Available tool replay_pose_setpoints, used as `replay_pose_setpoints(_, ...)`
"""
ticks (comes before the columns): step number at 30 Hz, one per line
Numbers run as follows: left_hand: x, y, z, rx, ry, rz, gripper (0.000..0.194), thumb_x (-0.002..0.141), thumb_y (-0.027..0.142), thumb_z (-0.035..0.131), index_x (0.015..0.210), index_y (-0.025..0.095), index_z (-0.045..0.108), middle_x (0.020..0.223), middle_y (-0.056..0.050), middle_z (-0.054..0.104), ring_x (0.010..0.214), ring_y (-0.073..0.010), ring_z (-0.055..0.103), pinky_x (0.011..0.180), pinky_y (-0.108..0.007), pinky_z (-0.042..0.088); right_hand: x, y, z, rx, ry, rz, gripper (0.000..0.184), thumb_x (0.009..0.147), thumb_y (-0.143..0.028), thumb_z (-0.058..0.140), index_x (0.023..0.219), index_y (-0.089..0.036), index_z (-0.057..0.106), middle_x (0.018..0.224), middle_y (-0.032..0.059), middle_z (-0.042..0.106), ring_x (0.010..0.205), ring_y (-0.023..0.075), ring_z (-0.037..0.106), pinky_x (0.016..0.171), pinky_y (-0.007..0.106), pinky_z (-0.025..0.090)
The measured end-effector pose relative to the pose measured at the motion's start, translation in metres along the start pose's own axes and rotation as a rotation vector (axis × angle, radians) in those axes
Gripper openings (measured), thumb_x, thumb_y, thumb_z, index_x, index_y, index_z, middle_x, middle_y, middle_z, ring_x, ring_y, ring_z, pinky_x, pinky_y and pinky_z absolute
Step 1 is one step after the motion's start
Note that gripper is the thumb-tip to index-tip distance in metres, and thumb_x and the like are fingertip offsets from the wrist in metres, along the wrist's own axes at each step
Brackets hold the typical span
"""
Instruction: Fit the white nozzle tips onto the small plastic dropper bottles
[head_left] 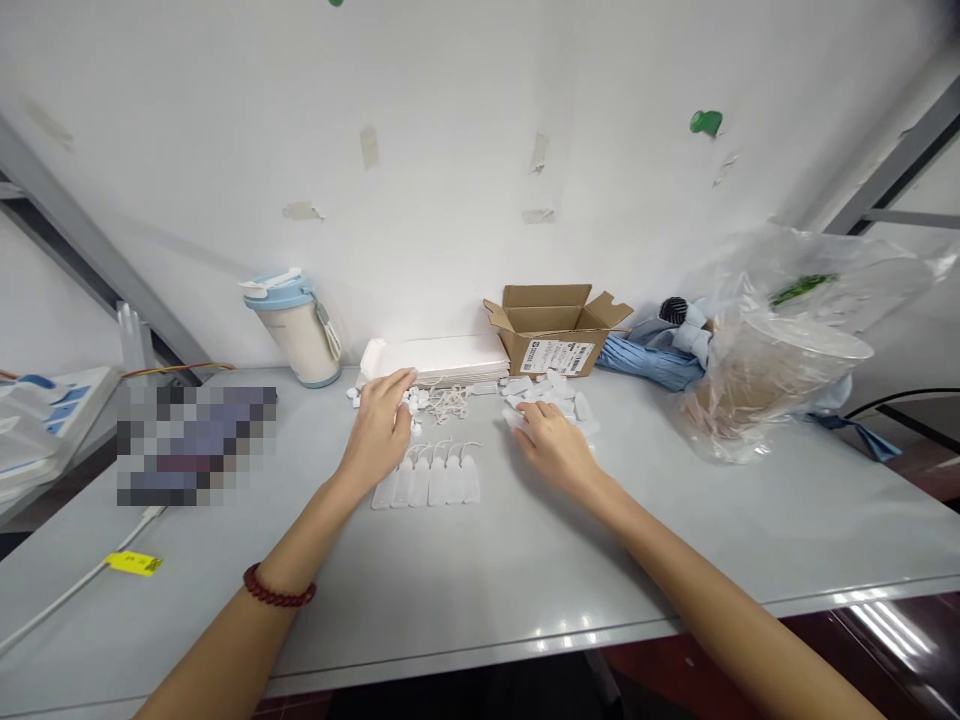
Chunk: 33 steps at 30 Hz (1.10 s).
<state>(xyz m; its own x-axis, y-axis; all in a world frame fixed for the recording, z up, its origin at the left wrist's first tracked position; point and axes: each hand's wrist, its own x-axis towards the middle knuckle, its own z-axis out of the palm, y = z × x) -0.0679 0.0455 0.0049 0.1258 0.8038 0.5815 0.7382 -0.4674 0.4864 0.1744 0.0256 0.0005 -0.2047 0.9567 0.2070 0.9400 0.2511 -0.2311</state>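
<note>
Small flat translucent plastic pieces (427, 483), several of them, stand side by side in a row with thin white strands curling from their tops. Behind that row, my left hand (379, 430) hovers beside a pile of small white caps (416, 398), its fingers stretched out and nothing visible in them. My right hand (555, 445) is at the near edge of a heap of loose translucent plastic pieces (559, 385), its thumb and fingertips closed around one piece. Thin white strands (450, 400) lie in a tangle between my hands.
Against the wall are a stack of flat white boxes (457, 355) and an open cardboard box (555, 335). To the left stand a tumbler (296, 330) and a blurred-out device (199, 445) with a white cable. A plastic-wrapped spool (795, 370) and blue cloth (652, 360) lie right.
</note>
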Motion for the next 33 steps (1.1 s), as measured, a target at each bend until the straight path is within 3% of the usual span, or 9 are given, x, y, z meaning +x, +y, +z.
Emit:
replay_pose_setpoints(5, -0.003, 0.022, -0.003, -0.336, -0.008, -0.283, 0.024, 0.079, 0.030, 0.055, 0.095, 0.015, 0.065, 0.100, -0.008, 0.067, 0.084, -0.0214, 0.062, 0.078, -0.037, 0.050, -0.002, 0.000, 0.008, 0.253, 0.119, -0.154, 0.024, 0.088, -0.021, 0.049, 0.109, -0.013, 0.054, 0.101, 0.0123, 0.061, 0.095, 0.0234, 0.057, 0.078, 0.034, 0.047)
replay_pose_setpoints(9, -0.006, 0.042, 0.000, -0.764, -0.083, -0.521, 0.022, 0.076, 0.036, 0.063, 0.085, 0.016, 0.063, 0.086, -0.006, 0.067, 0.086, -0.0204, 0.062, 0.076, -0.033, 0.049, -0.007, -0.008, 0.011, 0.381, 0.171, -0.293, 0.018, 0.088, -0.021, 0.048, 0.104, -0.015, 0.054, 0.095, 0.0111, 0.061, 0.089, 0.0213, 0.057, 0.077, 0.034, 0.048)
replay_pose_setpoints(13, -0.010, 0.052, 0.001, -0.844, -0.146, -0.609, 0.024, 0.072, 0.037, 0.068, 0.086, 0.018, 0.066, 0.094, -0.003, 0.065, 0.088, -0.0165, 0.057, 0.080, -0.029, 0.044, -0.012, -0.017, 0.009, 0.462, 0.194, -0.399, 0.018, 0.088, -0.018, 0.048, 0.105, -0.015, 0.053, 0.095, 0.0110, 0.060, 0.089, 0.0203, 0.057, 0.077, 0.034, 0.049)
replay_pose_setpoints(20, -0.013, 0.058, 0.001, -0.906, -0.268, -0.616, 0.026, 0.064, 0.036, 0.075, 0.080, 0.017, 0.068, 0.084, -0.002, 0.065, 0.082, -0.0158, 0.057, 0.077, -0.027, 0.044, -0.015, -0.022, 0.012, 0.546, 0.244, -0.472, 0.019, 0.090, -0.019, 0.047, 0.108, -0.017, 0.050, 0.094, 0.0099, 0.059, 0.088, 0.0196, 0.058, 0.075, 0.034, 0.051)
replay_pose_setpoints(27, -0.013, 0.059, 0.001, -0.839, -0.248, -0.557, 0.023, 0.068, 0.037, 0.072, 0.077, 0.016, 0.066, 0.078, -0.002, 0.064, 0.075, -0.0158, 0.057, 0.070, -0.026, 0.045, -0.018, -0.021, 0.009, 0.619, 0.280, -0.413, 0.020, 0.090, -0.017, 0.045, 0.110, -0.019, 0.050, 0.097, 0.0094, 0.059, 0.086, 0.0179, 0.058, 0.071, 0.032, 0.052)
replay_pose_setpoints(33, -0.016, 0.062, 0.000, -0.831, -0.258, -0.488, 0.021, 0.072, 0.036, 0.069, 0.077, 0.017, 0.063, 0.078, -0.001, 0.062, 0.074, -0.0144, 0.057, 0.066, -0.025, 0.047, -0.019, -0.022, 0.007, 0.615, 0.293, -0.446, 0.023, 0.090, -0.017, 0.046, 0.112, -0.020, 0.049, 0.098, 0.0097, 0.059, 0.086, 0.0178, 0.059, 0.069, 0.031, 0.053)
